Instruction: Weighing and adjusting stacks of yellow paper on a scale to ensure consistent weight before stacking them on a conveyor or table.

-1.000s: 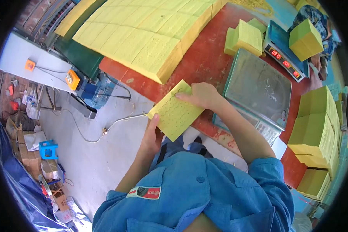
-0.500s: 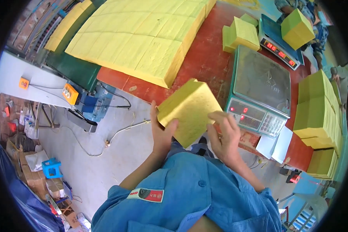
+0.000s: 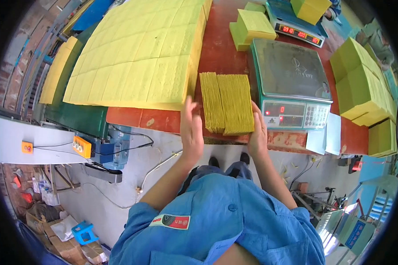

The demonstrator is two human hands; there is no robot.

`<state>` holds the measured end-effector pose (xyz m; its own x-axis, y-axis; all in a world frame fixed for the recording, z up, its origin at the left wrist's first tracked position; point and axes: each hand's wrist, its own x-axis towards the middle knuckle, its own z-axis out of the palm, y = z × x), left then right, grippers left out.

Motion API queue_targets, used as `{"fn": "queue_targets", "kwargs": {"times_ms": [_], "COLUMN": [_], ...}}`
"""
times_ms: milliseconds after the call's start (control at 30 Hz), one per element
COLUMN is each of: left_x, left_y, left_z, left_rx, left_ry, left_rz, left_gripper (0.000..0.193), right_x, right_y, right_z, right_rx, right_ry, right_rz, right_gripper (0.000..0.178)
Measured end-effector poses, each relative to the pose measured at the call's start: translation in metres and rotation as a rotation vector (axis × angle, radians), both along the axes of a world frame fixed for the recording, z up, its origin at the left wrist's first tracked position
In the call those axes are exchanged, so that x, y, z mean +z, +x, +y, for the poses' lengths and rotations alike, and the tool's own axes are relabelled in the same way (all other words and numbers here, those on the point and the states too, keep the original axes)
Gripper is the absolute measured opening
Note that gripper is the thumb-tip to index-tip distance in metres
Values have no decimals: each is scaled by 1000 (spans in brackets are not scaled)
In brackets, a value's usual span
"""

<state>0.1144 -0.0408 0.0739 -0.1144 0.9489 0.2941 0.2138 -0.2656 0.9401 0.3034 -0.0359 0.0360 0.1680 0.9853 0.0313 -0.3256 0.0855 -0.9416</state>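
Observation:
A thick stack of yellow paper sheets (image 3: 227, 104) stands on its edge at the near side of the red table (image 3: 219, 44). My right hand (image 3: 257, 130) lies flat against the stack's right side and steadies it. My left hand (image 3: 191, 130) is flat and open, with its fingers pointing away from me. It is just beside the stack's left side, and whether it touches the stack I cannot tell. My blue sleeves come up from the lower edge.
A green weighing scale (image 3: 292, 70) with a steel platform sits right of the stack. Behind it is a second scale (image 3: 296, 26). A wide bed of yellow sheets (image 3: 141, 57) covers the table's left. More yellow stacks (image 3: 358, 84) stand at the right, and an orange switch box (image 3: 82, 146) hangs below the table.
The stack was held flat in both hands in front of my chest. It now stands on edge on the table, with a hand at each side.

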Motion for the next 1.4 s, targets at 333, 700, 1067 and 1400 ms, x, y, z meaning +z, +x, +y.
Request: {"fn": "queue_targets", "kwargs": {"times_ms": [333, 700, 1067, 1400], "left_x": [-13, -15, -65, 47], "left_y": [19, -1, -23, -11], "left_z": [78, 35, 48, 42], "left_rx": [-383, -401, -354, -374], "left_ry": [-604, 12, -26, -387], "left_rz": [-825, -352, 137, -580], "left_gripper": [63, 104, 100, 57], "right_x": [8, 9, -1, 135], "right_y": [-10, -2, -4, 28], "right_z": [13, 27, 32, 10], "right_rx": [48, 170, 166, 120], "right_ry": [-127, 152, 41, 270], "right_rz": [58, 264, 175, -724], "right_gripper": [44, 46, 54, 35]}}
